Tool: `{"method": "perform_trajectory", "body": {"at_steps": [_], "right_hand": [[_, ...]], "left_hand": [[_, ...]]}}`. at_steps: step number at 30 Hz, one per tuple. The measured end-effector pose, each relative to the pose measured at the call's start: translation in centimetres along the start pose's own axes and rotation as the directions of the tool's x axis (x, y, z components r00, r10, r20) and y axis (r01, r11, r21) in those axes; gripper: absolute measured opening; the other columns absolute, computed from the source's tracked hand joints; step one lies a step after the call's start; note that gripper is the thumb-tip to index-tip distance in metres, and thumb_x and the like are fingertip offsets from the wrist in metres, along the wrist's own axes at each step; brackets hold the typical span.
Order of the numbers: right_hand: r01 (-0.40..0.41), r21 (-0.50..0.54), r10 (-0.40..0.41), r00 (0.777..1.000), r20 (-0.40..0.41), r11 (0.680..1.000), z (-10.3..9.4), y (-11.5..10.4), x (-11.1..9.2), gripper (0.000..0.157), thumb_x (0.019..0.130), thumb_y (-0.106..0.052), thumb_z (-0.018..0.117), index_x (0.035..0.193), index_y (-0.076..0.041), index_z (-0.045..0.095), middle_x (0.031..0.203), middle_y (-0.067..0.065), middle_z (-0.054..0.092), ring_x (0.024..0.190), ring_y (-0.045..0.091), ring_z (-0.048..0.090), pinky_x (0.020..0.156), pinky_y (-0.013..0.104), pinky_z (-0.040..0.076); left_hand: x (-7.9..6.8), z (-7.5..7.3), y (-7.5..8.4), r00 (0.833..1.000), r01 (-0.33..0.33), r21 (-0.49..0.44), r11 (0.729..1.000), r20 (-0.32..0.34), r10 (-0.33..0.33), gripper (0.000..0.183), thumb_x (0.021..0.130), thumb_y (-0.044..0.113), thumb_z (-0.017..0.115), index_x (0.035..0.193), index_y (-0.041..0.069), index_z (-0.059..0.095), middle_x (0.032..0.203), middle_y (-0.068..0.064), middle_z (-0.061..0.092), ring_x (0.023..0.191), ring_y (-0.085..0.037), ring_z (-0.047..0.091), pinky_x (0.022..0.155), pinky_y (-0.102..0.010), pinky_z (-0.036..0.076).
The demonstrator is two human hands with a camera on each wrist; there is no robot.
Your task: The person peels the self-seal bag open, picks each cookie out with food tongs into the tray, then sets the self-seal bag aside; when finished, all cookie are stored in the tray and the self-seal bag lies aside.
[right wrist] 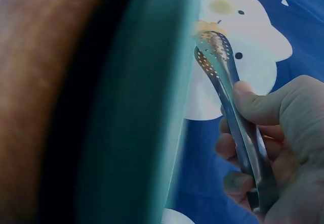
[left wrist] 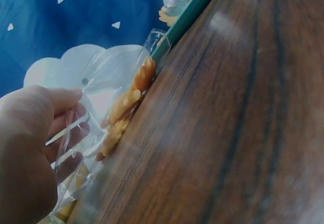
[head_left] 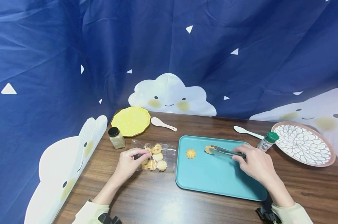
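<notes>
My left hand [head_left: 128, 162] pinches the edge of a clear plastic bag [head_left: 171, 155] that lies on the table with several cookies [head_left: 158, 156] inside. In the left wrist view the bag's film [left wrist: 104, 95] stands up beside the fingers. My right hand [head_left: 255, 162] grips metal tongs [head_left: 225, 151], whose perforated tips are at a cookie [head_left: 207, 150] on the teal tray [head_left: 210, 179]; whether they squeeze it I cannot tell. Another flower-shaped cookie [head_left: 190, 153] lies on the tray to the left. The right wrist view shows the tongs [right wrist: 235, 113] held between thumb and curled fingers.
A yellow plate [head_left: 131, 121], a white spoon [head_left: 161, 123] and a black-lidded jar [head_left: 117, 137] stand at the back left. At the right are another spoon [head_left: 247, 132], a green-capped shaker [head_left: 267, 141] and a petal-patterned plate [head_left: 303, 144]. A blue curtain [head_left: 146, 40] hangs behind the wooden table [head_left: 146, 199].
</notes>
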State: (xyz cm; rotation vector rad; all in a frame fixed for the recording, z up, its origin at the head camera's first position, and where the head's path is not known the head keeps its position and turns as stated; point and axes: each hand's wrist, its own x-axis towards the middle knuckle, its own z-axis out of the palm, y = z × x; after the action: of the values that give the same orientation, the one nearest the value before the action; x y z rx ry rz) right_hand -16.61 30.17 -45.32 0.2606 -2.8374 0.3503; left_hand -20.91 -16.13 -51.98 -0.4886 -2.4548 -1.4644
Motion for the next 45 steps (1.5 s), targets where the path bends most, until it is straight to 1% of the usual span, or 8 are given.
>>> {"method": "perform_trajectory", "body": {"at_steps": [6, 11, 18, 22, 25, 37, 42, 45], "right_hand": [[0.127, -0.05, -0.131, 0.988, -0.085, 0.991, 0.6, -0.1, 0.1, 0.026, 0.08, -0.032, 0.084, 0.104, -0.022, 0.077, 0.102, -0.002, 0.076, 0.054, 0.002, 0.047, 0.042, 0.022, 0.029], [0.146, -0.042, -0.15, 0.984, -0.1, 0.988, -0.1, -0.2, 0.1, 0.027, 0.075, -0.03, 0.088, 0.1, -0.026, 0.079, 0.097, -0.007, 0.074, 0.055, -0.003, 0.043, 0.045, 0.019, 0.029], [0.079, 0.007, -0.079, 0.995, 0.06, 0.997, -1.2, 0.0, 0.1, 0.029, 0.077, -0.032, 0.087, 0.105, -0.027, 0.079, 0.101, -0.007, 0.073, 0.06, 0.001, 0.049, 0.048, 0.023, 0.035], [0.034, 0.019, -0.037, 0.982, 0.187, 0.999, -1.6, 0.2, 0.3, 0.03, 0.082, -0.035, 0.083, 0.111, -0.028, 0.078, 0.107, -0.004, 0.074, 0.07, 0.009, 0.059, 0.052, 0.029, 0.041], [0.023, 0.014, -0.025, 0.973, 0.227, 1.0, -1.8, 0.4, 0.3, 0.031, 0.083, -0.036, 0.081, 0.112, -0.028, 0.077, 0.111, -0.001, 0.074, 0.073, 0.009, 0.061, 0.053, 0.03, 0.042], [0.033, 0.023, -0.036, 0.984, 0.176, 0.999, -1.3, 0.4, 0.4, 0.031, 0.083, -0.04, 0.081, 0.111, -0.029, 0.077, 0.109, -0.002, 0.074, 0.07, 0.008, 0.058, 0.053, 0.029, 0.039], [0.093, 0.062, -0.099, 0.991, 0.095, 0.994, -1.2, -1.5, 1.0, 0.027, 0.082, -0.036, 0.082, 0.107, -0.029, 0.077, 0.102, -0.007, 0.073, 0.064, -0.001, 0.049, 0.054, 0.023, 0.036], [0.142, 0.085, -0.15, 0.983, 0.102, 0.986, -0.6, -3.6, 1.7, 0.025, 0.084, -0.034, 0.081, 0.108, -0.027, 0.077, 0.098, -0.009, 0.073, 0.065, -0.002, 0.051, 0.056, 0.022, 0.038]], "left_hand": [[-0.1, -0.1, 0.1, 1.0, 0.007, -0.001, 1.0, 0.001, -0.007, 0.015, 0.087, 0.034, 0.08, 0.095, 0.022, 0.081, 0.099, 0.011, 0.079, 0.096, -0.002, 0.073, 0.084, -0.031, 0.061], [-0.1, -0.1, 0.2, 1.0, -0.007, -0.001, 1.0, -0.001, 0.007, 0.013, 0.087, 0.034, 0.08, 0.095, 0.023, 0.081, 0.098, 0.011, 0.08, 0.095, -0.002, 0.073, 0.082, -0.032, 0.061], [-0.2, -0.2, 0.1, 1.0, -0.01, -0.005, 1.0, 0.002, 0.01, 0.012, 0.088, 0.033, 0.08, 0.095, 0.024, 0.081, 0.098, 0.01, 0.08, 0.095, -0.002, 0.073, 0.082, -0.033, 0.062], [-0.3, -0.3, 0.0, 1.0, 0.006, -0.004, 1.0, 0.002, -0.006, 0.013, 0.087, 0.034, 0.08, 0.095, 0.024, 0.081, 0.099, 0.011, 0.08, 0.096, -0.002, 0.073, 0.083, -0.033, 0.061], [-0.4, -0.3, 0.0, 1.0, 0.013, -0.004, 1.0, 0.001, -0.013, 0.012, 0.087, 0.034, 0.08, 0.095, 0.025, 0.081, 0.099, 0.011, 0.08, 0.096, -0.002, 0.073, 0.085, -0.033, 0.061], [-0.1, -0.2, 0.1, 1.0, 0.016, -0.006, 1.0, 0.007, -0.016, 0.015, 0.088, 0.035, 0.079, 0.095, 0.022, 0.081, 0.098, 0.012, 0.079, 0.094, -0.001, 0.073, 0.083, -0.033, 0.062], [0.0, -0.2, 0.2, 1.0, 0.022, -0.015, 1.0, 0.012, -0.022, 0.013, 0.088, 0.033, 0.08, 0.095, 0.021, 0.081, 0.098, 0.012, 0.079, 0.094, -0.001, 0.073, 0.084, -0.032, 0.062], [0.0, -0.2, 0.3, 1.0, 0.022, -0.012, 1.0, 0.012, -0.022, 0.013, 0.088, 0.034, 0.08, 0.094, 0.023, 0.081, 0.098, 0.012, 0.079, 0.094, -0.001, 0.073, 0.084, -0.034, 0.061]]}}
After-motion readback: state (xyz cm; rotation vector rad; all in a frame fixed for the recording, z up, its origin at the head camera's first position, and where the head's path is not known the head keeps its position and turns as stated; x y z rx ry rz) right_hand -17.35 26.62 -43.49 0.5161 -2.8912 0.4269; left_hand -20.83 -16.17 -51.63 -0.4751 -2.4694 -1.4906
